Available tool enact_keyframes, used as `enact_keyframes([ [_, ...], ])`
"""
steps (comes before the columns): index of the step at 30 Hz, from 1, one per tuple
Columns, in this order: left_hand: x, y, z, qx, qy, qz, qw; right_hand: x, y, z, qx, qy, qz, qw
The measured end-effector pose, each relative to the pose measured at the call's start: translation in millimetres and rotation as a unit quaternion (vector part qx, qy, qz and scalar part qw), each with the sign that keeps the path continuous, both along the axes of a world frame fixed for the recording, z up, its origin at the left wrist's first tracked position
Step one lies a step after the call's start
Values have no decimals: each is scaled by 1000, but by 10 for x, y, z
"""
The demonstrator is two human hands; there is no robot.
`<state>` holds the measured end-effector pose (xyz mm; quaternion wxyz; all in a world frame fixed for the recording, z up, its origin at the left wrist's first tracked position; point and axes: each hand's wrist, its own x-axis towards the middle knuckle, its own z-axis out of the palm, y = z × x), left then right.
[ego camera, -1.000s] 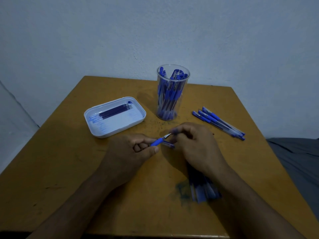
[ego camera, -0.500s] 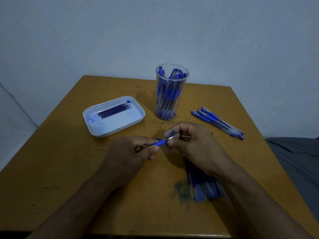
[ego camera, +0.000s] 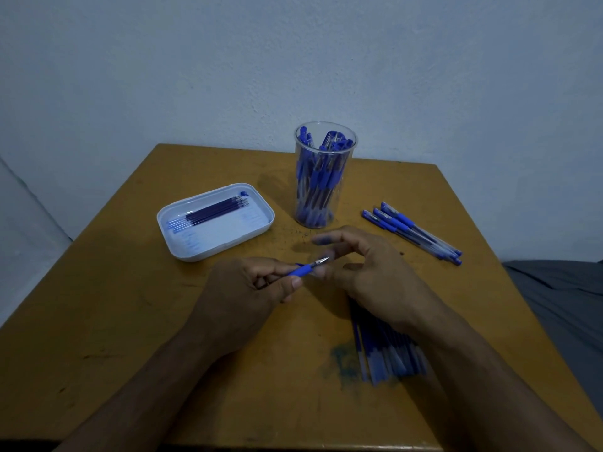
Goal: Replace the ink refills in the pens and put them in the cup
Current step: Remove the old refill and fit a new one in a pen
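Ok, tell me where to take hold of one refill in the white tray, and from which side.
Pinch a refill at its dark middle, coming straight down from above. The refills lie flat and side by side on the floor of the white tray, whose raised rim blocks a sideways approach. Probably take the outermost one, since its neighbours leave little room for fingers.

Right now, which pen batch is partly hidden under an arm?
The pile of pens at the near right, partly under the right forearm. The loose pens right of the cup lie in the open; the cup's pens stand upright.
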<state>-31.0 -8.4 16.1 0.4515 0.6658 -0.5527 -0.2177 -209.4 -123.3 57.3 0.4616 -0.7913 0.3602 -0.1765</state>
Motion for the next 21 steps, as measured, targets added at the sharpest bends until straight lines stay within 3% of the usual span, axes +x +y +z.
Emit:
enact_keyframes([
  [5,5,4,-6,-3,-1,-2,1000,26,5,-38,-29,10,-24,999],
  [9,6,9,-4,0,15,0,1000,5,-14,-1,45,-24,12,999],
  [16,-19,5,12,-1,11,2,1000,15,-12,-18,17,-19,-41,999],
  [21,-6,8,10,5,14,5,1000,1,10,33,77,-68,-25,994],
])
